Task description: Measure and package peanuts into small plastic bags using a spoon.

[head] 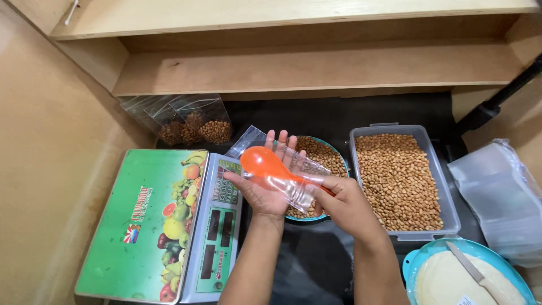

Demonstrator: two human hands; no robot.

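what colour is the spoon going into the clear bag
Bright orange; the spoon shows in the head view, held inside the clear bag.

The weighing scale (158,226) sits at nine o'clock. Filled small bags (195,131) stand behind it at eleven, against the shelf (293,70), which runs along twelve. A bowl of peanuts (322,158) lies at centre, with the tub of peanuts (398,181) just beside it at three. A stack of empty bags (499,197) lies farther out at three. At five, a knife (471,271) rests in a dish (418,257).
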